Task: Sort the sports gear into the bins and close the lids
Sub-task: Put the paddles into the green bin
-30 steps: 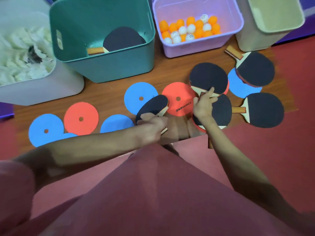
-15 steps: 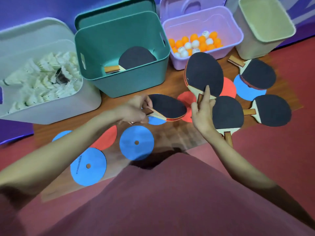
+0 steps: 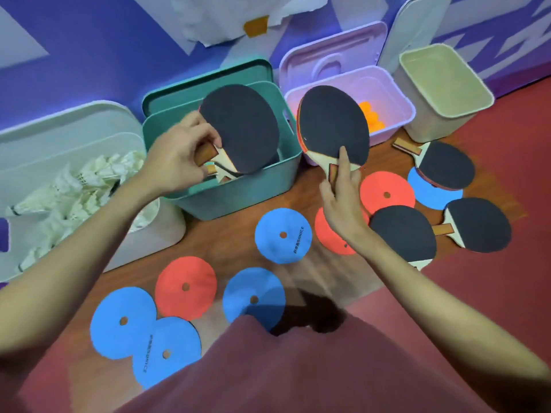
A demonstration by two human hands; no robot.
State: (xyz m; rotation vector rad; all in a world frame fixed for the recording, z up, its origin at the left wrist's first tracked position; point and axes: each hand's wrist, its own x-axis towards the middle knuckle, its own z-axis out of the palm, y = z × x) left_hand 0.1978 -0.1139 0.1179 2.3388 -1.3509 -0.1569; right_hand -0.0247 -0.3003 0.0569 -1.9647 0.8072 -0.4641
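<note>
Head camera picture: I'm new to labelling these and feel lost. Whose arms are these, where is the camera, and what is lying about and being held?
The camera sits on a person's head, looking down at their own arms. The left hand holds a paddle by its handle over the teal bin. The right hand holds another paddle upright. On the wooden board lie blue and red discs and three more paddles. A white bin holds shuttlecocks, a lilac bin holds orange balls.

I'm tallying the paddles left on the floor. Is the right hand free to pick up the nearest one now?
Probably not yet: the right hand already grips a paddle by its handle. The floor paddle lies uncovered just beside that wrist.
</note>
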